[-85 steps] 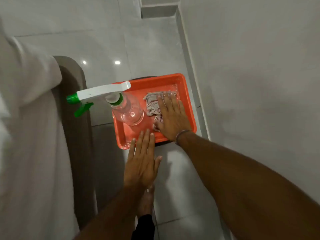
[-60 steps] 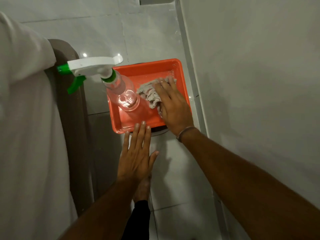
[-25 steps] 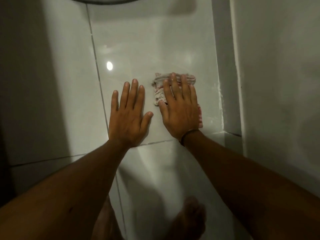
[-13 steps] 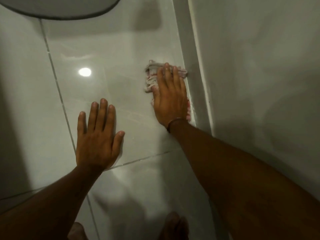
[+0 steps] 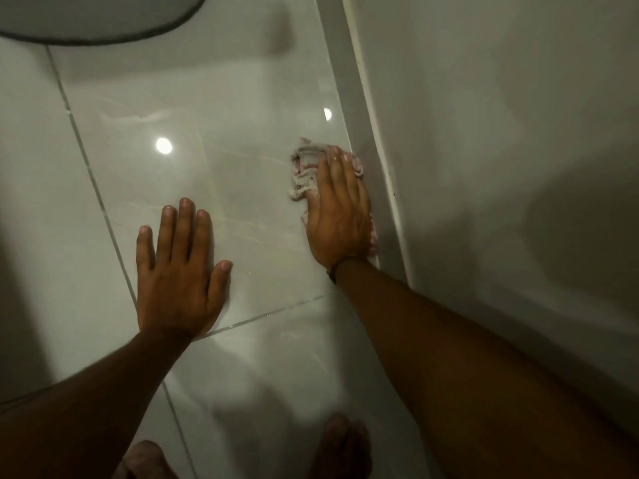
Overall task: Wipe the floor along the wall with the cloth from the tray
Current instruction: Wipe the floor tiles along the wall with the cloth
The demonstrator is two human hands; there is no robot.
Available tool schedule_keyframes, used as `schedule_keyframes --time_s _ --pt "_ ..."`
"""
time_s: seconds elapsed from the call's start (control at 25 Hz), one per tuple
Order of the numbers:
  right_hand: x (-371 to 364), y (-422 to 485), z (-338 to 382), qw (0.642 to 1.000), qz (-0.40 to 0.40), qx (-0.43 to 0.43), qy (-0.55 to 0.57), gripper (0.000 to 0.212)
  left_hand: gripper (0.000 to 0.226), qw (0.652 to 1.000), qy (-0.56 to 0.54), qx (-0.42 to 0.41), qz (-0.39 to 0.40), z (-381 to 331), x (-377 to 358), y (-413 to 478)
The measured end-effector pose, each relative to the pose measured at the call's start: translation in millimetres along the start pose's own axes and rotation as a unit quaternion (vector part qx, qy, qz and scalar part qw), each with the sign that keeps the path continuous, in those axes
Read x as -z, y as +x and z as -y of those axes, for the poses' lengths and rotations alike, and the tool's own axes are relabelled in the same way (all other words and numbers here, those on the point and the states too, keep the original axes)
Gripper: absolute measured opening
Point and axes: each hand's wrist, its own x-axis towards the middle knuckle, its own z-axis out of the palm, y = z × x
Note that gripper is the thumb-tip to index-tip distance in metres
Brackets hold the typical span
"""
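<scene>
Down on the floor (image 5: pixel 242 209), glossy pale grey tile with thin grout lines and faint marbled veins, slick enough to mirror two round ceiling-light glares. Right up against the skirting (image 5: pixel 371 174), a flat grey strip running along the foot of a plain matte wall (image 5: pixel 501 133). Cloth (image 5: pixel 304 171) lying there on the tile, touching or as good as touching the skirting: small rag, off-white with pinkish-red stripes, crumpled, frayed and bunched at the far edge, looks like a soft woven cotton thing. Mostly hidden under the right hand (image 5: pixel 337 219), only the top left corner and a sliver on the wall side sticking out.

Right hand flat on top, palm down, fingers (image 5: pixel 340 174) straight and pressed close together, pointing away along the wall, pushing the rag onto the tile rather than pinching it. Thin dark band around that wrist.

Left hand (image 5: pixel 176 271) planted on bare tile well apart from the cloth, palm down too, fingers a bit spread, thumb out to the side, holding nothing. Heel of that hand sitting about on a grout line.

Up at the top left, dark rounded rim of something big and curved (image 5: pixel 103 32), smooth edge, can't tell what exactly. Bare toes (image 5: pixel 342 444) at the bottom edge, blurry. Whole shot dim and a bit soft, soft shadows across the tile and wall.
</scene>
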Motion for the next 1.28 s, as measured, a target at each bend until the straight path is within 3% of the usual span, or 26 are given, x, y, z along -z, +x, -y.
schedule_keyframes --time_s 0.2,0.48,0.64,0.76,0.92,1.12,1.28 --pt "-2 -58 -15 1.000 -0.021 -0.016 0.014 0.078 0.082 1.000 0.002 0.001 -0.002 0 1 -1" --pt "-7 -181 -41 0.996 0.040 -0.059 -0.047 0.080 0.082 1.000 0.005 -0.004 -0.007 -1 1 -1" --pt "-9 -264 -58 0.991 0.055 -0.092 -0.075 0.063 0.082 1.000 0.008 -0.002 -0.006 -1 1 0" --pt "-10 -286 -59 0.988 0.086 -0.101 -0.075 0.068 0.082 1.000 0.015 -0.004 -0.010 -1 0 -1" --pt "-5 -231 -52 0.994 0.077 -0.063 -0.040 0.065 0.082 1.000 0.015 -0.008 -0.008 -1 -1 -1" --pt "-2 -84 -16 0.999 0.008 -0.038 0.006 0.064 0.081 1.000 0.019 -0.003 -0.007 -2 1 -1" --pt "7 30 8 1.000 0.006 -0.004 0.021 0.068 0.081 1.000 0.016 0.001 -0.003 -3 3 0"
